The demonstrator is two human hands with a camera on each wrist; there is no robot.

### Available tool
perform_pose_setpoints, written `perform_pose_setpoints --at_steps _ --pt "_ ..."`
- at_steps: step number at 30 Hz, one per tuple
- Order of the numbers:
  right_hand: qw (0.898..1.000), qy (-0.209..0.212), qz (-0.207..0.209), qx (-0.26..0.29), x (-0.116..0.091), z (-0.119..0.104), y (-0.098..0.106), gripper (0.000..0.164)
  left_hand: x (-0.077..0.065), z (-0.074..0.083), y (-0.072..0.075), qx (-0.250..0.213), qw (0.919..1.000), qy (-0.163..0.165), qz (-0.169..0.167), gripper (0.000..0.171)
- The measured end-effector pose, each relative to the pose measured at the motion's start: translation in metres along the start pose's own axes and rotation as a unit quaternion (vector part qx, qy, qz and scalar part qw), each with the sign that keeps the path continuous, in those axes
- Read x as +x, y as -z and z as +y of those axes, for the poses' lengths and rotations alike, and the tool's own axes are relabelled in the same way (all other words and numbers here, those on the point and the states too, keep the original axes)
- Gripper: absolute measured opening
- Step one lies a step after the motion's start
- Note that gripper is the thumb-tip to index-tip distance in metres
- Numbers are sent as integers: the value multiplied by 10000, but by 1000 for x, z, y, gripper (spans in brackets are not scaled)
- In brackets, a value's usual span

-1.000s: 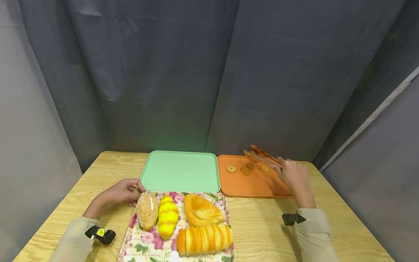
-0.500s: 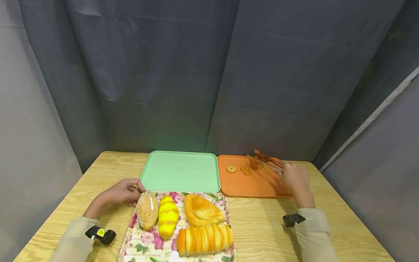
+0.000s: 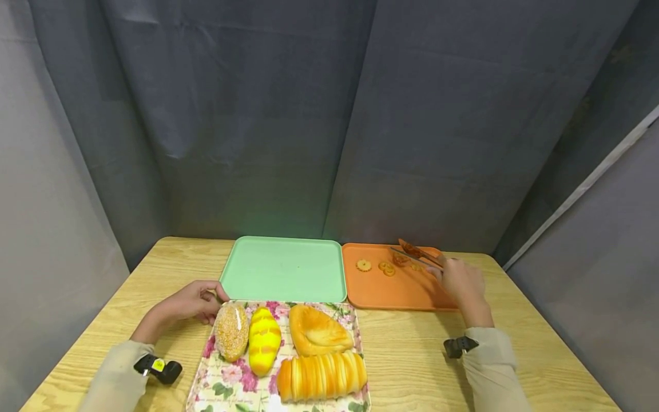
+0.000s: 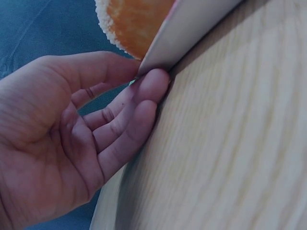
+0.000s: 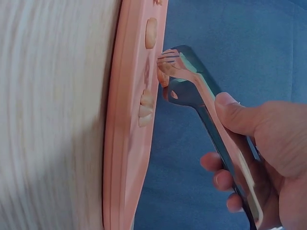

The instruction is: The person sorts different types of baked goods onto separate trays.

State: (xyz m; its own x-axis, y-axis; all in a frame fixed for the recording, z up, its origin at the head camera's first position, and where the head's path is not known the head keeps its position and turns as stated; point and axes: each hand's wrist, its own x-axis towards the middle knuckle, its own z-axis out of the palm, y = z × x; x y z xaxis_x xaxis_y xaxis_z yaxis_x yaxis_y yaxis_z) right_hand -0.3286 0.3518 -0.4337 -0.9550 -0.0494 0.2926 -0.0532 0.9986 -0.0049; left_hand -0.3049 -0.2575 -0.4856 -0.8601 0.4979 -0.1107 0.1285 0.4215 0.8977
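My left hand (image 3: 193,302) pinches the far left corner of the floral tray (image 3: 234,395), thumb above and fingertips at the edge in the left wrist view. Nearest to it lies a seeded bun (image 3: 231,332). On the right, my right hand (image 3: 460,277) grips metal serving tongs (image 5: 207,96), its thumb on one arm and fingers round the other. The tongs' spread ends reach low over the orange tray (image 3: 412,297), around a small brown pastry (image 5: 163,77). Beside it are a round cookie (image 3: 363,265), small ring-shaped cookies (image 3: 386,268) and another, partly hidden cookie (image 3: 416,266).
A yellow striped bread (image 3: 265,341), a folded bread (image 3: 319,332) and a ridged loaf (image 3: 321,377) lie on the floral tray. A pale green tray (image 3: 288,269) adjoins it and the orange tray. Grey curtains (image 3: 329,114) hang behind the wooden table (image 3: 407,355).
My right hand has lowered the tongs toward the orange tray and shifted them slightly right, onto the brown pastry. The left hand and the floral tray have stayed in place.
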Motion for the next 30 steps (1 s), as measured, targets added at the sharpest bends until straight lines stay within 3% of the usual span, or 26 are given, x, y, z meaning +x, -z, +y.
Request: perform_pose_setpoints --at_steps 12,22,30 --pt "10000 -13 -7 52 0 0 -4 41 -1 1 0 20 10000 -19 -25 20" --pt "9995 88 196 233 -1 -2 3 49 -2 2 -1 3 10000 -45 -32 20" --pt "9940 318 430 959 -1 -10 15 56 0 1 0 -29 10000 29 -22 21"
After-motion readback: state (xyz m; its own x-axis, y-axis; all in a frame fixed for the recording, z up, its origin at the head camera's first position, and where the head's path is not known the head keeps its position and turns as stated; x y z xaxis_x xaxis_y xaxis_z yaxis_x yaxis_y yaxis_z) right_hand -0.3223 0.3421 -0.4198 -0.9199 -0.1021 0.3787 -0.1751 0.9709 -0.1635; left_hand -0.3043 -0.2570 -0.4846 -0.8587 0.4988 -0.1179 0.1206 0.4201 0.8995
